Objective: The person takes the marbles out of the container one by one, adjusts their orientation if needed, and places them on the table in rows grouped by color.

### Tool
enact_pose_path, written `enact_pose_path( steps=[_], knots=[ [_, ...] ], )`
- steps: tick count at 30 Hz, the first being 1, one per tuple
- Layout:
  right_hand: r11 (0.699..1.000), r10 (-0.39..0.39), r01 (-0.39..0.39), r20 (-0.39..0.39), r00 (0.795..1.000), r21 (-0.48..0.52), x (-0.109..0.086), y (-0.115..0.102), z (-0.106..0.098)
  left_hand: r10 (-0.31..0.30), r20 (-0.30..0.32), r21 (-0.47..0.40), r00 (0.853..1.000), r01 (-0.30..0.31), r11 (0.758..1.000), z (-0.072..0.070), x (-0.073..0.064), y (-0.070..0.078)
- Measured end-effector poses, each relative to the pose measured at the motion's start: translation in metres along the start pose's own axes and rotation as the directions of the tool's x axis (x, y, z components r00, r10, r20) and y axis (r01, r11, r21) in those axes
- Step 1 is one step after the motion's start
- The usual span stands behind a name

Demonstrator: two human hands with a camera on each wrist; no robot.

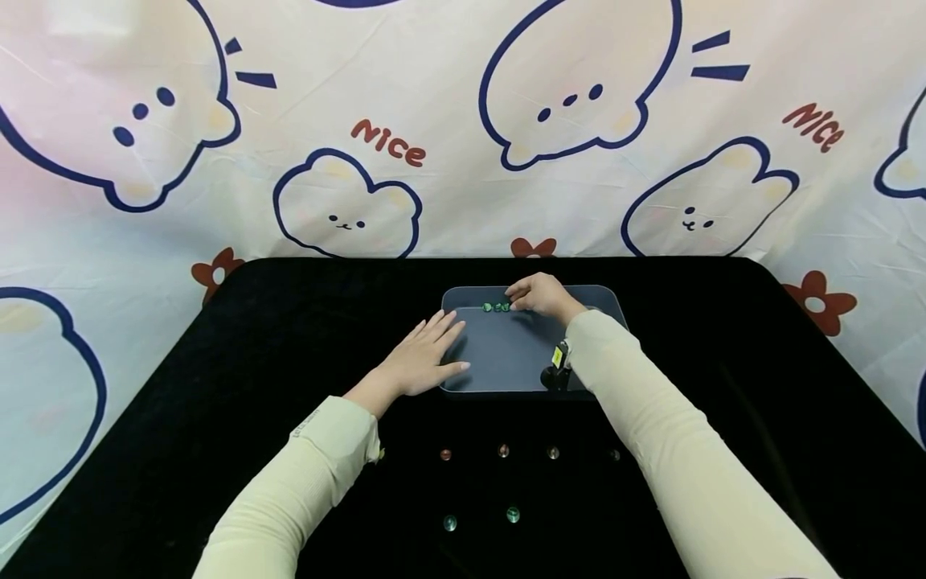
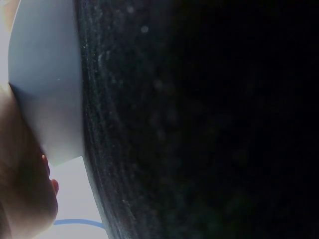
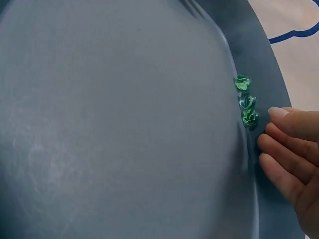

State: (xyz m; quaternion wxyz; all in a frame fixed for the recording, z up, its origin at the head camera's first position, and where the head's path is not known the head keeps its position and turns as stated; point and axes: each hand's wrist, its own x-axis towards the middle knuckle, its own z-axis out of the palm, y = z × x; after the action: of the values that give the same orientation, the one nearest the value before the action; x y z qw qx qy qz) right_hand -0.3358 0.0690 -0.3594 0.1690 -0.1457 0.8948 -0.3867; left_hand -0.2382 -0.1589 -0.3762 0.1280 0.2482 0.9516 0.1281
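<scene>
Three green glass marbles (image 3: 247, 101) lie in a row against the far wall of a grey-blue tray (image 1: 499, 354). Just right of them, my right hand (image 1: 544, 297) reaches in over the far side. In the right wrist view its fingers are loosely bent close to the end marble, and no object shows between them. My left hand (image 1: 415, 358) spreads its fingers at the tray's left edge, with the fingertips over the rim. Only part of that hand shows in the left wrist view, beside the tray wall (image 2: 50, 94).
On the black cloth (image 1: 347, 322) in front of the tray lie several loose marbles, among them a reddish marble (image 1: 445, 455), a green marble (image 1: 513, 515) and a pale blue marble (image 1: 450, 523). A patterned curtain (image 1: 463, 201) hangs behind the table.
</scene>
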Motion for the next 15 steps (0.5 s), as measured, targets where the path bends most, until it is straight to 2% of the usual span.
enact_pose_path(
  steps=[7, 15],
  knots=[
    [0.993, -0.042, 0.044, 0.027, 0.999, -0.112, 0.0003, -0.0018, 0.0037, 0.002, -0.004, 0.006, 1.000, -0.002, 1.000, 0.0015, 0.0003, -0.0006],
    [0.962, -0.071, 0.084, 0.060, 0.996, -0.260, 0.0035, -0.0081, 0.0058, 0.014, -0.014, 0.001, 1.000, -0.014, 1.000, 0.0023, 0.0015, -0.0017]
  ],
)
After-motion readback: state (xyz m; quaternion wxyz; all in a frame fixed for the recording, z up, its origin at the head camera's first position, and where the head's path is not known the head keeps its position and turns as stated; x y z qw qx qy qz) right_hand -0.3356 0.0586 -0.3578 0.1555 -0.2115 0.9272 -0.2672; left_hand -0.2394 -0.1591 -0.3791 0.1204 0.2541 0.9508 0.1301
